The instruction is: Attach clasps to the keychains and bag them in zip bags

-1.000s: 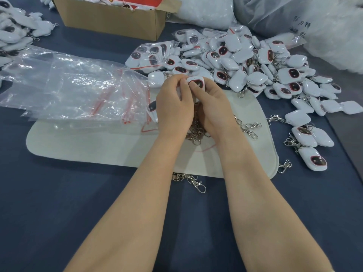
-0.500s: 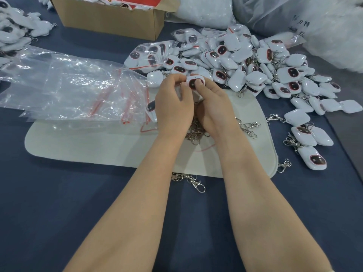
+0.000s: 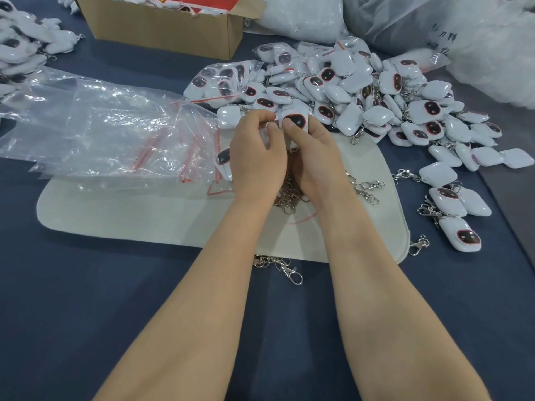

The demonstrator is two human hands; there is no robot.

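Bare forearms (image 3: 202, 299) and hands (image 3: 257, 160)

surface: blue table (image 3: 72, 314) | on it: felt mat (image 3: 130, 215) | keychain pile (image 3: 376, 91) | zip bags (image 3: 101, 134) | cardboard box (image 3: 162, 27)

White keychains (image 3: 350, 94) with red-rimmed dark faces, clear red-striped zip bags (image 3: 110, 131), seemingly navy table (image 3: 86, 299), brown box (image 3: 162, 27).

Single head view, looking forward-down, close over hands (image 3: 285, 157) at table (image 3: 86, 299)
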